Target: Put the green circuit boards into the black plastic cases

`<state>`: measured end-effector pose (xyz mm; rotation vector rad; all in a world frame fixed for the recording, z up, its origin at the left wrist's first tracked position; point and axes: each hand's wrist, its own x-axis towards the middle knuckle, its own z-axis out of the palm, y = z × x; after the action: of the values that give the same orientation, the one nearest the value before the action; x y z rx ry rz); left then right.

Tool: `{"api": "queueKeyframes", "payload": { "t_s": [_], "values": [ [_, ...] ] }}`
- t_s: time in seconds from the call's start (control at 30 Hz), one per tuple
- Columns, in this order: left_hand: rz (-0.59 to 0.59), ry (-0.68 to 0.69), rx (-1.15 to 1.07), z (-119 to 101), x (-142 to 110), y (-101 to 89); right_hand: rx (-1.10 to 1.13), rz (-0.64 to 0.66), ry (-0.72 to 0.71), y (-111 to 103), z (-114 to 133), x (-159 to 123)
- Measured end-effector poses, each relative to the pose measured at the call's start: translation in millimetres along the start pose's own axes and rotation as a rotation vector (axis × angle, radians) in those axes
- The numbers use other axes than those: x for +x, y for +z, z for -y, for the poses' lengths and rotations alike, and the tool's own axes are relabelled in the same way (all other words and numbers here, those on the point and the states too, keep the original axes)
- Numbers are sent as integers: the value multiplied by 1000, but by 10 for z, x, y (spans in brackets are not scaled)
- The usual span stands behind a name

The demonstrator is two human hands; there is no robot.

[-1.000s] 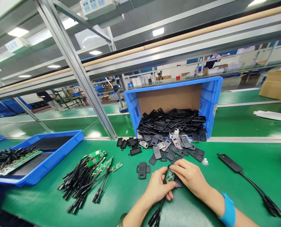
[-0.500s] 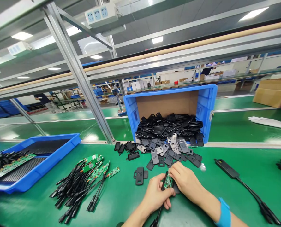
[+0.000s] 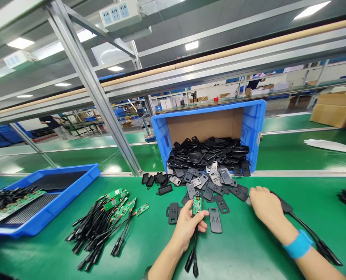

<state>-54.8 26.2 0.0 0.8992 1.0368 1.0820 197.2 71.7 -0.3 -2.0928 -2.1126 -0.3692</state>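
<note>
My left hand (image 3: 187, 221) is closed around a green circuit board (image 3: 197, 205), apparently seated in a black case half, with black cables (image 3: 194, 256) hanging below. To its right a flat black cover (image 3: 215, 220) with two slots lies on the green bench. My right hand (image 3: 264, 206) is down on the bench with its fingers curled. A small clear, shiny bit (image 3: 249, 201) shows at its fingertips; whatever the fingers hold is hidden. Partly behind that hand lies a closed black case (image 3: 283, 204) with its cable.
A tipped blue bin (image 3: 158, 134) spills black case parts (image 3: 208, 155) onto the bench. Left are a pile of cabled boards (image 3: 103, 221) and a blue tray (image 3: 85, 175). A white glove (image 3: 330, 146) and a carton (image 3: 334, 109) sit at the right. A metal post (image 3: 88, 85) rises behind.
My right hand has left the board and moved right, to the small clear bit. My left hand keeps the board, shifted slightly left. The flat black cover is now uncovered.
</note>
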Motion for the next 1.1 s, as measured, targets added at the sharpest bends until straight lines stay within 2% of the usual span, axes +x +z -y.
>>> {"api": "queueKeyframes", "payload": {
  "t_s": [0.1, 0.2, 0.27, 0.33, 0.47, 0.53, 0.6, 0.73, 0.87, 1.1],
  "values": [
    [-9, -8, -27, 8, 9, -5, 259, -29, -117, -65, 281, -58],
    [-57, 10, -43, 7, 21, -13, 599, 58, -279, -87, 644, -185],
    [-98, 28, -53, 2, 23, -19, 657, 109, -335, -67, 822, -283],
    [-123, 37, -52, -2, 20, -23, 653, 137, -328, -48, 911, -357],
    [-108, 24, -49, 1, 11, -22, 795, 188, -289, -80, 892, -371],
    [-85, 12, -51, 8, 8, -15, 961, 175, -270, -123, 848, -324],
    [-58, 3, -40, 14, 5, -4, 1167, 150, -182, -160, 816, -273],
    [98, -29, -3, 21, -12, 15, 1486, 203, -19, -177, 821, -232],
    [260, -58, 23, 31, -42, 24, 1497, 194, -21, -135, 872, -256],
    [277, -33, 91, 82, -59, 42, 1491, 154, -22, -60, 892, -252]
  ]
}}
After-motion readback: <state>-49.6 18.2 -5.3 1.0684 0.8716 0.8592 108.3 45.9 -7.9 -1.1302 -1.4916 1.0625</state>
